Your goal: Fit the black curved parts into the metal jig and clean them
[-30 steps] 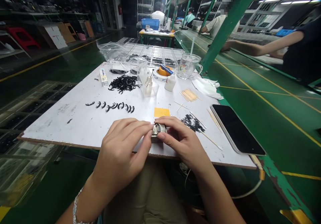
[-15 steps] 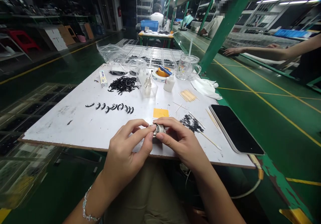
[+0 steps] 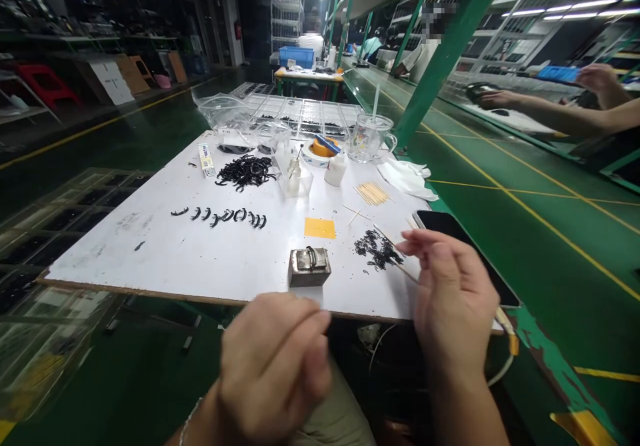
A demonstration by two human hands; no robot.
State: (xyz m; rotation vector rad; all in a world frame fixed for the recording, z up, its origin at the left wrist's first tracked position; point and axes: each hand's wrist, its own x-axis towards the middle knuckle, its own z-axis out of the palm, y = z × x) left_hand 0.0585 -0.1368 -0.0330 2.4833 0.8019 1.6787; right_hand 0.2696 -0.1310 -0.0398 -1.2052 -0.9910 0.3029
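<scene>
A small metal block [image 3: 309, 274] sits near the table's front edge, a curved black piece [image 3: 312, 257] lying on top. My left hand [image 3: 275, 359] is closer to me than the block and apart from it. Its fingers are curled together and a little blurred; whatever they may hold is hidden. Over the table's right side, my right hand [image 3: 453, 293] has its fingers stretched out and the thumb apart. Its fingertips are beside the cotton swabs [image 3: 384, 235] and a heap of tiny black parts [image 3: 375, 249]. The hand partly covers a black phone [image 3: 450, 225].
A row of curved black pieces [image 3: 227, 216] lies left of a yellow paper [image 3: 320, 228]. Behind are a black heap [image 3: 245, 171], a clear box [image 3: 299, 183] with a bottle, toothpicks [image 3: 373, 193], and a glass mug [image 3: 370, 138]. A co-worker's arms [image 3: 550, 109] reach in at right.
Both hands have come off the metal block, which now shows fully. My left hand has drawn back toward me; my right hand has moved right, over the swabs and phone.
</scene>
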